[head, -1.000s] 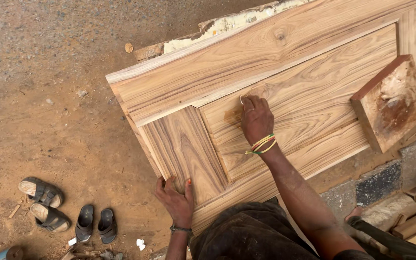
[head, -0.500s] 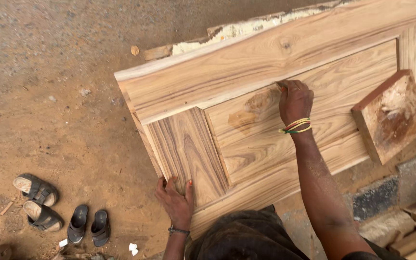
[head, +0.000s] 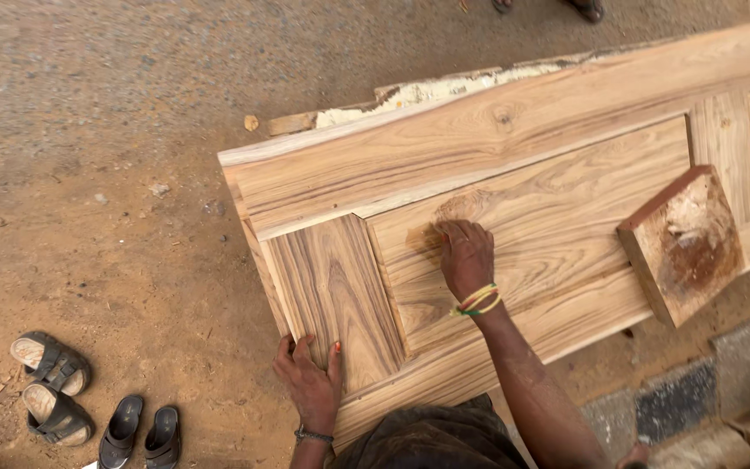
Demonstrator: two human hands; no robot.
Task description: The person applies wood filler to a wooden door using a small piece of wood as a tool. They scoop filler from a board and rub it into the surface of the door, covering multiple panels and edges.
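Observation:
A pale wooden door (head: 479, 139) with raised frame and sunken panels lies flat in front of me. My right hand (head: 466, 254), with coloured threads on the wrist, presses bunched fingers onto the sunken panel (head: 566, 191), beside a darker smeared patch (head: 423, 239). Anything under the fingers is hidden. My left hand (head: 310, 378) lies flat with fingers spread on the door's near left corner, at the vertical end piece (head: 332, 287). A square wooden block (head: 683, 243) with a stained top rests on the door to the right of my right hand.
Bare dirt ground lies to the left, with brown sandals (head: 49, 386) and black slippers (head: 141, 430). A rough bark-edged plank (head: 418, 91) sits beyond the door. Concrete blocks (head: 679, 391) are at lower right. Another person's feet (head: 583, 7) show at the top edge.
My right hand slid right along the panel's upper edge, then came back left and nearer to the dark patch. My left hand stayed on the corner. The view shifted slightly.

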